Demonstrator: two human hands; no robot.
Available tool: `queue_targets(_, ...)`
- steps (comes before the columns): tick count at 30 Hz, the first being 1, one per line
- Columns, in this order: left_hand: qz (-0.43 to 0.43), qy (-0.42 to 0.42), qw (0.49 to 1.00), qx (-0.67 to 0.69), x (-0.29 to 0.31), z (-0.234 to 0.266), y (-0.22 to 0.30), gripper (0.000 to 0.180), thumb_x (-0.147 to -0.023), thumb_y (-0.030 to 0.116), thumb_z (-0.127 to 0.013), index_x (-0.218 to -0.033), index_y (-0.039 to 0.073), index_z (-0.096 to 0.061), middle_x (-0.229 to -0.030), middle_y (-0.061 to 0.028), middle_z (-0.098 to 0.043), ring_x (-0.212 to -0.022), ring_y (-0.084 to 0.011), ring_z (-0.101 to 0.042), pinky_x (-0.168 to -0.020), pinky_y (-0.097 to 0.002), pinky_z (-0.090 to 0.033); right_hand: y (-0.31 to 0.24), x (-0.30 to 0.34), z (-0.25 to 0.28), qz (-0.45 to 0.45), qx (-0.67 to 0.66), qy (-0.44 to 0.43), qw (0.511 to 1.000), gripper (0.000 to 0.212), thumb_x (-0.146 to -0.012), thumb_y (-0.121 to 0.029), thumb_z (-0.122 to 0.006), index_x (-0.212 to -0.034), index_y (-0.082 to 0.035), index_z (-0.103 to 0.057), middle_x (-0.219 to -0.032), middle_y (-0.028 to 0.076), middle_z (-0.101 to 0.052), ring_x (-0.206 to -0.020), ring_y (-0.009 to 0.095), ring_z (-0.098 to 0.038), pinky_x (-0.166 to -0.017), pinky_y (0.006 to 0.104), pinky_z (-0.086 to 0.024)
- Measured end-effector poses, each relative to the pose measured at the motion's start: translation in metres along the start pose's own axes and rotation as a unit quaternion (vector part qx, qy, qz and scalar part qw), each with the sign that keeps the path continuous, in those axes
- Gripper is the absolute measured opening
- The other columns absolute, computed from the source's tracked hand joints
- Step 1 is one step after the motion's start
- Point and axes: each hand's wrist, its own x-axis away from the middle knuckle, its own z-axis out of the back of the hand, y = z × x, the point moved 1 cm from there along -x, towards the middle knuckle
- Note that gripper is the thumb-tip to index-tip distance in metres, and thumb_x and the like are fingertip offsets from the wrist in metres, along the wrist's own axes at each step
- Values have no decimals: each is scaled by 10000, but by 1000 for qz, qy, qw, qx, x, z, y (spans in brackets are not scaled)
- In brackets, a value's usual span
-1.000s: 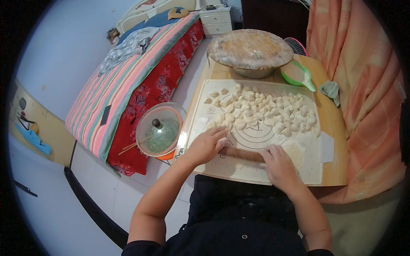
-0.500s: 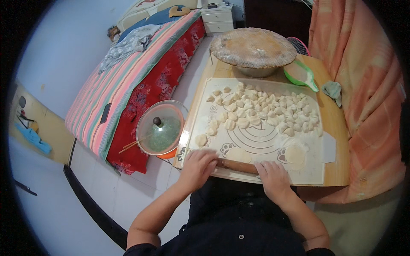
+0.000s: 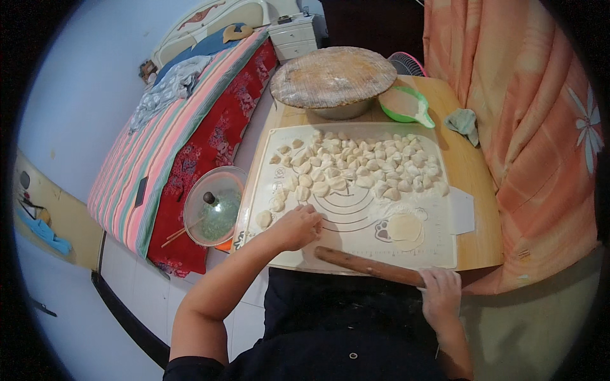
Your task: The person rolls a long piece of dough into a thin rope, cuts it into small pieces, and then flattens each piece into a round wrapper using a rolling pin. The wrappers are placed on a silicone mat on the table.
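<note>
My right hand (image 3: 441, 292) grips one end of a wooden rolling pin (image 3: 372, 265), which lies slantwise over the mat's front edge. My left hand (image 3: 300, 227) is low over the white dough mat (image 3: 279, 257) with its fingers curled. Whatever lies under or in those fingers is hidden. A flat round dough wrapper (image 3: 405, 227) rests on flour at the mat's right front. Behind the hands, many small dough pieces (image 3: 381, 162) cover the back of the mat. A rounder dough piece (image 3: 264, 219) sits at the left edge.
A large bowl with a floury woven lid (image 3: 333, 76) stands at the table's back, beside a green scoop of flour (image 3: 406, 105) and a grey cloth (image 3: 462, 124). To the left are a glass-lidded pot (image 3: 216, 209), chopsticks (image 3: 173, 237) and a bed (image 3: 146, 165). An orange curtain (image 3: 508, 127) hangs right.
My left hand has let go of the rolling pin and moved forward onto the mat. My right hand has drawn the pin back toward the right. The view has shifted rightward.
</note>
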Motion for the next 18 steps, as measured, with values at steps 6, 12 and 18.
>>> queue_targets(6, 9, -61, 998, -1, -23, 5, 13, 157, -839, 158, -670, -930, 44, -612, -925, -141, -649, -919, -350, -633, -800, -441, -501, 36, 33, 13, -112, 9, 52, 992, 410, -811, -37, -611, -1221, -40, -593, -1155, 145, -567, -1105, 357, -532, -969, 504, -392)
queue_targets(12, -100, 162, 982, 1, -80, 17, 69, 122, -879, 167, -624, -939, 62, -604, -881, -123, -641, -910, -339, -628, -832, -440, -479, 52, 46, 28, -167, 29, 80, 982, 403, -869, -103, -609, -1262, -29, -562, -1186, 158, -550, -1115, 369, -514, -983, 505, -380)
queue_targets(18, -80, 209, 967, -120, -119, -20, 114, 114, -869, 156, -606, -923, 67, -561, -853, -105, -628, -878, -293, -623, -834, -419, -445, 62, 60, 27, -253, 17, 117, 960, 428, -886, -110, -605, -1298, -13, -542, -1218, 182, -531, -1154, 387, -489, -1015, 512, -364)
